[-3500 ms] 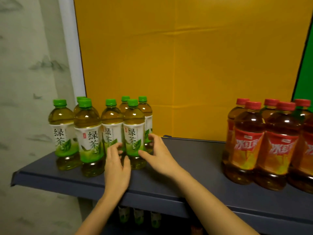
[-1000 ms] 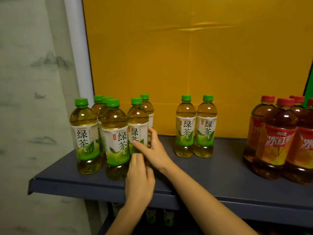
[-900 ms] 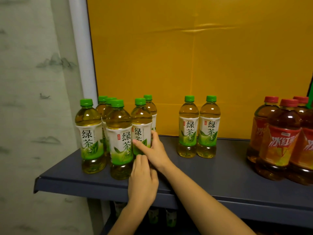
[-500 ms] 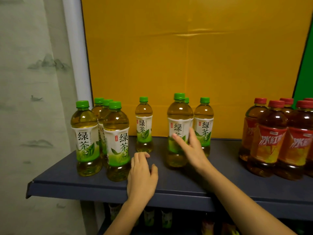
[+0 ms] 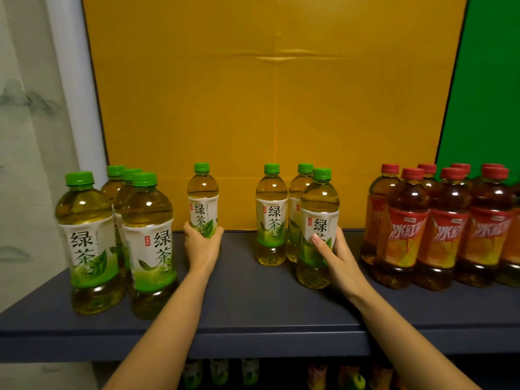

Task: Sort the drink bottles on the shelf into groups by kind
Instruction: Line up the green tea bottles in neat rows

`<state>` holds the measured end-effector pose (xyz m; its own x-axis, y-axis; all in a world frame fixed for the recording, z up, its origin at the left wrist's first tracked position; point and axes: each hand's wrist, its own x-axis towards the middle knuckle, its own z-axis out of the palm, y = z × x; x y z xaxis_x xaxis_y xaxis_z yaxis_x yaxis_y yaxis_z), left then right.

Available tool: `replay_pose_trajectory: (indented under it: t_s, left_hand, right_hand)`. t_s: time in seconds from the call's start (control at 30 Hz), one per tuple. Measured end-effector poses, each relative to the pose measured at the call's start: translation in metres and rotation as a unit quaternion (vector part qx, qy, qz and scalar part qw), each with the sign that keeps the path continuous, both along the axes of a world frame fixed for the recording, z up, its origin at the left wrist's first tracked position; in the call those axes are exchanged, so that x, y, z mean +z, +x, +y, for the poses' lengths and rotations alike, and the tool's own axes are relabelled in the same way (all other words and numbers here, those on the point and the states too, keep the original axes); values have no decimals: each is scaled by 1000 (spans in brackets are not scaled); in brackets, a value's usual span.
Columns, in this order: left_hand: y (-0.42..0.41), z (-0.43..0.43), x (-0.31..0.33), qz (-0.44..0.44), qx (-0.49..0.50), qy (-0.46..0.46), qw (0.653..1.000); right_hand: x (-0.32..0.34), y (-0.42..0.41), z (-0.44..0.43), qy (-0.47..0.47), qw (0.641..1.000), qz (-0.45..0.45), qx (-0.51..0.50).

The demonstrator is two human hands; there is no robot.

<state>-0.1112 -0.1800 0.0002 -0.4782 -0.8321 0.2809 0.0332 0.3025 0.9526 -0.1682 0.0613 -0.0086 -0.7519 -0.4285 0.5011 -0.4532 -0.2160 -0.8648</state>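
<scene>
Left grip: my left hand (image 5: 201, 246) covers the foot of the lone green tea bottle (image 5: 202, 204); I can't see whether it touches the shelf (image 5: 253, 305).
Right grip: my right hand (image 5: 337, 254) hides the right side of the front green tea bottle (image 5: 318, 220).
Just behind right grip: the rear green tea bottle (image 5: 299, 190) has its label mostly covered.
Far left of left grip: the back bottles (image 5: 118, 184) show only caps and shoulders.
Far right of right grip: the last red tea bottle (image 5: 513, 249) is cut by the edge.
Below both grips: the lower-shelf bottles (image 5: 219, 371) are dim, blurred and only partly in view.
</scene>
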Motion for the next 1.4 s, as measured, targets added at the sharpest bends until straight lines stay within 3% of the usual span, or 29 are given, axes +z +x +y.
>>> replay_pose_trajectory:
  t_s: [0.07, 0.3, 0.63, 1.03, 1.3, 1.4]
  left_hand:
    - [-3, -6, 0, 4, 3, 15, 1000]
    - [9, 7, 1, -35, 8, -63, 997]
    - [33, 62, 0, -13, -43, -235, 971]
    - [17, 93, -5, -27, -146, -262, 954]
    - [13, 92, -9, -69, -150, -311, 936]
    - [21, 92, -10, -74, -136, -330, 931]
  right_hand:
    - [0, -1, 0, 6, 1000, 6, -12]
    - [-1, -1, 1, 11, 1000, 20, -21]
    - [-3, -1, 1, 14, 998, 8, -68]
    - [-8, -5, -4, 85, 988, 87, -100]
    - [-8, -5, -7, 121, 980, 106, -116]
    - [-7, -3, -6, 119, 969, 143, -165]
